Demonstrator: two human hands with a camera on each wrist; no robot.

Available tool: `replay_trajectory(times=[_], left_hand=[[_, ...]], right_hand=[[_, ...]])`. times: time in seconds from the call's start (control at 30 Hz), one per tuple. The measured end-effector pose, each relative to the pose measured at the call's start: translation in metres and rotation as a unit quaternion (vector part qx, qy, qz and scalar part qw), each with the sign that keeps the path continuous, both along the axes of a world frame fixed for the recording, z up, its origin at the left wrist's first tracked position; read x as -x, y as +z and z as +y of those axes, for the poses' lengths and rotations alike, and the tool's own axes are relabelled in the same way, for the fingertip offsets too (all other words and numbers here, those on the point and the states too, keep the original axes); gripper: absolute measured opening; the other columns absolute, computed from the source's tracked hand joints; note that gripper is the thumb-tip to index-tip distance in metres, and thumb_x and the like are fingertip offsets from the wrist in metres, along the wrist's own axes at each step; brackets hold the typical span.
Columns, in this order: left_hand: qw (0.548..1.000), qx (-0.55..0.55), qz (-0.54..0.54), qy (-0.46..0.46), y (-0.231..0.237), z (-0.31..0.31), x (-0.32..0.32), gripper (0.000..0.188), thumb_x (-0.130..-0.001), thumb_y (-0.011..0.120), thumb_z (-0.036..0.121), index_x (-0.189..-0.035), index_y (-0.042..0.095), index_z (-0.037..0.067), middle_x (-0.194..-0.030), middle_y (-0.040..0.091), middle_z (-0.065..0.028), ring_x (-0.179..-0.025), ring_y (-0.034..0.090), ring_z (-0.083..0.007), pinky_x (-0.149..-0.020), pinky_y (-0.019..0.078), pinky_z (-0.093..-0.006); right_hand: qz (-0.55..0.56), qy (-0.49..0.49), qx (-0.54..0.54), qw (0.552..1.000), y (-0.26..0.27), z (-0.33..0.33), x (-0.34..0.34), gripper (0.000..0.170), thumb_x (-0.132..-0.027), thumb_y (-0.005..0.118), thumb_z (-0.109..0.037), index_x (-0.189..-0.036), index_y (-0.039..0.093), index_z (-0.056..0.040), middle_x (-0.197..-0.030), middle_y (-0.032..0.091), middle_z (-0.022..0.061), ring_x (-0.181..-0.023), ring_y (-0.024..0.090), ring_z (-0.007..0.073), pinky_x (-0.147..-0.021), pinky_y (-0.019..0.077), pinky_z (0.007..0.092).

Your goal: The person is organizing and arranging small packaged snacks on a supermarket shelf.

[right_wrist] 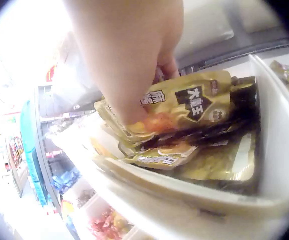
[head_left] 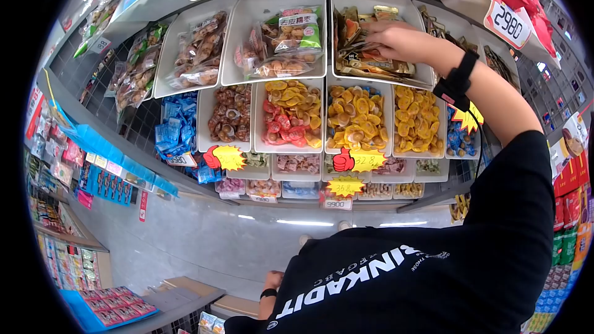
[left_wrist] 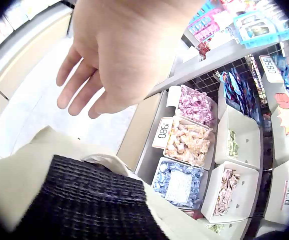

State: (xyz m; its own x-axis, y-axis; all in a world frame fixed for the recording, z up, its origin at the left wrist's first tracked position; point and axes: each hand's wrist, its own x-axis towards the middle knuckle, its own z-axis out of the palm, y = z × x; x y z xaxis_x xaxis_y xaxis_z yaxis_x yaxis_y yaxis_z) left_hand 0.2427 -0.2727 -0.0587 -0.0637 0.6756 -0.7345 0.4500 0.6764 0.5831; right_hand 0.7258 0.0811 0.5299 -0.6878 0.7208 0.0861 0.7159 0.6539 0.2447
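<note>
My right hand (head_left: 396, 40) reaches into a white bin (head_left: 427, 77) of gold snack packets on the shelf. In the right wrist view a gold packet (right_wrist: 199, 97) with a black label stands between the thumb side of my right hand (right_wrist: 134, 75) and its fingers, which pass behind it; the fingertips are hidden. More gold packets (right_wrist: 219, 162) lie below it in the bin. My left hand (left_wrist: 119, 55) hangs low over the floor, its fingers loose and holding nothing. In the head view my left hand (head_left: 273, 279) shows at my side.
Left of the gold packets is a bin of bagged snacks (head_left: 299, 31). Yellow wrapped sweets (head_left: 357, 117) fill bins one tier below, with smaller candy trays (left_wrist: 189, 142) lower down. A price sign (head_left: 508, 21) juts out at upper right. Grey floor (head_left: 185, 222) lies below.
</note>
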Motion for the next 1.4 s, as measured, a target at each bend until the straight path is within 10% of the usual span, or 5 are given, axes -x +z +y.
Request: replay_trajectory(times=[0.3,0.37,0.5,0.87,1.4], left_hand=[[0.996,0.077,-0.032,0.019,0.002,-0.002,-0.003,0.016,-0.069,0.056,0.012,-0.073,0.061,-0.004,-0.059,0.055,-0.0084,-0.044,0.048,-0.0164,-0.039,0.0369,-0.0301],[0.986,0.121,-0.074,0.092,-0.020,0.000,-0.001,0.019,-0.073,0.055,0.014,-0.081,0.060,-0.002,-0.067,0.059,-0.0106,-0.049,0.054,-0.0185,-0.043,0.0407,-0.0310],[0.998,0.048,0.035,0.026,0.173,0.039,-0.049,0.021,-0.076,0.052,0.016,-0.088,0.058,-0.002,-0.076,0.062,-0.0132,-0.057,0.059,-0.0208,-0.048,0.0442,-0.0327],[0.997,0.067,-0.001,0.033,-0.002,-0.022,0.001,0.024,-0.071,0.056,0.015,-0.084,0.062,-0.004,-0.081,0.063,-0.0172,-0.068,0.060,-0.0225,-0.059,0.0459,-0.0357],[0.997,0.066,0.045,0.023,0.164,0.046,-0.045,0.025,-0.076,0.052,0.018,-0.093,0.057,0.000,-0.075,0.063,-0.0115,-0.061,0.060,-0.0213,-0.055,0.0447,-0.0329]], right_hand=[[0.375,-0.189,0.060,0.906,0.007,0.005,-0.027,0.025,-0.077,0.055,-0.017,-0.089,0.056,0.0044,-0.078,0.059,0.0089,-0.068,0.053,0.0130,-0.062,0.0429,0.0286],[0.607,-0.204,0.136,0.756,-0.007,0.024,-0.033,0.034,-0.076,0.058,-0.021,-0.093,0.053,0.0077,-0.083,0.056,0.0119,-0.072,0.053,0.0166,-0.063,0.0419,0.0291],[0.681,-0.303,0.158,0.647,-0.008,0.050,-0.029,0.028,-0.077,0.056,-0.014,-0.095,0.052,0.0072,-0.085,0.056,0.0135,-0.076,0.055,0.0187,-0.066,0.0437,0.0323],[0.185,-0.381,-0.032,0.905,-0.008,0.113,-0.016,0.052,-0.071,0.064,-0.029,-0.103,0.050,0.0099,-0.096,0.056,0.0250,-0.091,0.055,0.0327,-0.078,0.0425,0.0361],[0.006,-0.221,0.039,0.974,-0.004,0.051,0.008,0.059,-0.073,0.062,-0.035,-0.114,0.045,0.0041,-0.101,0.054,0.0215,-0.094,0.052,0.0341,-0.081,0.0416,0.0383]])
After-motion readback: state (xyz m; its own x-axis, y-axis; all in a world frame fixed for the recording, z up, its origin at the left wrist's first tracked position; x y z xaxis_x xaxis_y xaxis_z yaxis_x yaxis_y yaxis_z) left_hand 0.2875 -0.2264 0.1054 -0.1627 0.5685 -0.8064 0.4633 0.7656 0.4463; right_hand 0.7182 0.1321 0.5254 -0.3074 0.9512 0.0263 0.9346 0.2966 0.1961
